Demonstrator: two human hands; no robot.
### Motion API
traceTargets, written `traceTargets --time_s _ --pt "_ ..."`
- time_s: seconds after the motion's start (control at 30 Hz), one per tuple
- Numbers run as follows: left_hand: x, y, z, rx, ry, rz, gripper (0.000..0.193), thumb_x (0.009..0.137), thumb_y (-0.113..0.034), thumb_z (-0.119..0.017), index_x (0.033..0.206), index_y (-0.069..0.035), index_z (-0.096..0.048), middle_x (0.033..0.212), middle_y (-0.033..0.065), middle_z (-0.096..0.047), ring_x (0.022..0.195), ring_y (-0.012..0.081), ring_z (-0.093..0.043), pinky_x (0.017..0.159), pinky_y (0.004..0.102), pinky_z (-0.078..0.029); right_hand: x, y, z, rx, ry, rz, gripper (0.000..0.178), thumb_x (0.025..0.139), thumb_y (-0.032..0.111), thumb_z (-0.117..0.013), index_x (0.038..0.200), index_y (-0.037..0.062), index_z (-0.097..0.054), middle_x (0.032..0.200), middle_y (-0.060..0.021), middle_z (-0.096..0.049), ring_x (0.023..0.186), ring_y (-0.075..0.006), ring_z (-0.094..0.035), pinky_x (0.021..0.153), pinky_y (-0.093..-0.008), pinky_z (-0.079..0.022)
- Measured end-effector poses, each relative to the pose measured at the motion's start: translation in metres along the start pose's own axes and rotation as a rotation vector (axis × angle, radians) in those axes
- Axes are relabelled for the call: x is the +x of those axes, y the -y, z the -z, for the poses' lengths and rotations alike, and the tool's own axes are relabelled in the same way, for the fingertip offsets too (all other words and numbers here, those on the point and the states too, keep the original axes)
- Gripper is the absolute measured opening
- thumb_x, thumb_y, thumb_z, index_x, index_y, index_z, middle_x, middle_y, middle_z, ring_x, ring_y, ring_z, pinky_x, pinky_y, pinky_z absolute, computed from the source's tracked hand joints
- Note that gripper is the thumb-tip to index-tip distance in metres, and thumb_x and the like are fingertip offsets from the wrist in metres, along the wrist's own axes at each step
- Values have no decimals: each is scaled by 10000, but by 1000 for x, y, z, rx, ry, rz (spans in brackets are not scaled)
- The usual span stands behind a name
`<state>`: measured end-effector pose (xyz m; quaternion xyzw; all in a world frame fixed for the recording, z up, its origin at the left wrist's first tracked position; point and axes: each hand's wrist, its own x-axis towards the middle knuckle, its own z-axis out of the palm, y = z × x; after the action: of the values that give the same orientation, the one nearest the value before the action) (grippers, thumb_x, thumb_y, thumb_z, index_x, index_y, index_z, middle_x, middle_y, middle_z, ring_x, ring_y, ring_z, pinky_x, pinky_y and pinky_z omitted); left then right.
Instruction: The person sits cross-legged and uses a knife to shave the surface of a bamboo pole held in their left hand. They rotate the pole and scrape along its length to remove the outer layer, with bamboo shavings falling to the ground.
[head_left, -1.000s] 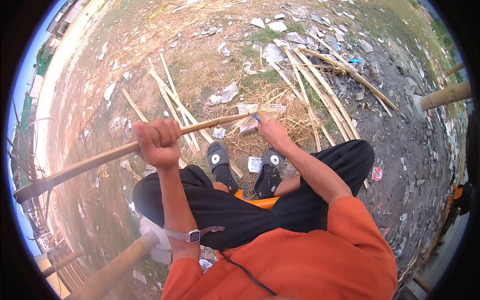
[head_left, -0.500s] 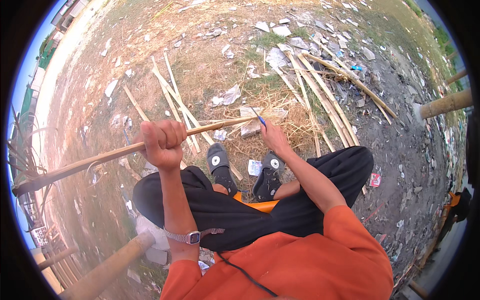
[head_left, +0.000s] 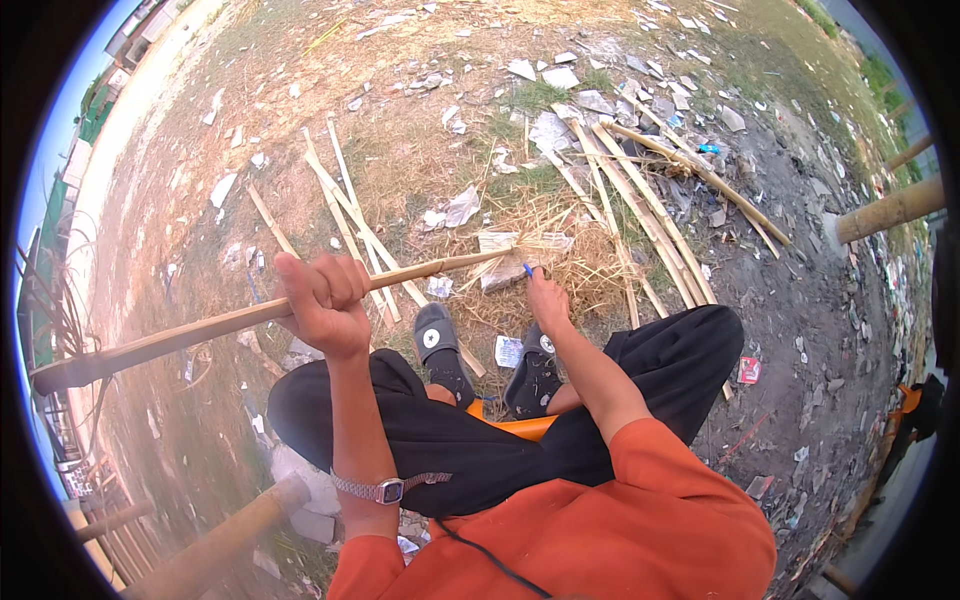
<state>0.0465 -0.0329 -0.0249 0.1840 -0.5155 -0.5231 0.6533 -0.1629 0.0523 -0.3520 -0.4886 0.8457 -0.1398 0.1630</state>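
Note:
My left hand [head_left: 328, 302] is closed round a long bamboo strip [head_left: 205, 327], which slants across from the far left edge to a thin tip near the middle. Close to that tip, my right hand [head_left: 548, 302] grips a small knife by its blue handle [head_left: 528, 270]; the blade is hard to make out now. Under the tip lies a pale flat block [head_left: 500, 277], with straw-coloured bamboo shavings [head_left: 592, 268] scattered around it. The knife appears just below the strip, apart from it.
Split bamboo strips [head_left: 655, 215] lie in a bundle at the right, and more strips [head_left: 345, 200] at the left. Sandalled feet [head_left: 437, 335] flank a paper scrap [head_left: 508, 351]. Thick bamboo poles [head_left: 890, 210] stand at the right and lower left. Broken tile pieces litter the ground.
My right hand and the knife have moved down and slightly nearer, away from the strip's tip. The strip's tip sits a little lower; my left hand keeps its grip.

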Motion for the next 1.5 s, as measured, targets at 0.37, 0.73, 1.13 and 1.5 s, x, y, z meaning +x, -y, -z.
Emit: traceTargets --time_s 0.37,0.73,1.13,1.5 --pt "0 0 -10 64 -154 -29 475 975 -301 -341 550 -136 -206 457 -31 -181 392 82 -139 380 260 -170 -7 58 95 393 48 69 221 906 240 -427 957 25 -416 662 -243 -573 641 -441 -566 568 -517 -438" --pt "-1 3 -12 60 -249 -57 479 971 -299 -351 544 -140 -205 447 -30 -177 386 81 -138 375 258 -156 -71 123 149 520 180 191 179 910 168 -433 889 -5 -395 590 -263 -514 566 -452 -506 545 -519 -364" --pt "-4 2 -9 -43 -138 -59 455 972 -232 -325 542 -120 -226 412 -17 -214 345 72 -157 338 256 -158 -68 138 181 433 172 283 168 880 159 -456 912 4 -403 591 -276 -528 596 -473 -526 569 -541 -401" --pt "-7 5 -7 -109 22 -54 441 973 -224 -323 555 -106 -239 407 -4 -226 347 80 -157 339 261 -155 -71 117 159 408 146 227 195 894 191 -445 921 2 -407 619 -281 -550 618 -470 -547 587 -533 -435"
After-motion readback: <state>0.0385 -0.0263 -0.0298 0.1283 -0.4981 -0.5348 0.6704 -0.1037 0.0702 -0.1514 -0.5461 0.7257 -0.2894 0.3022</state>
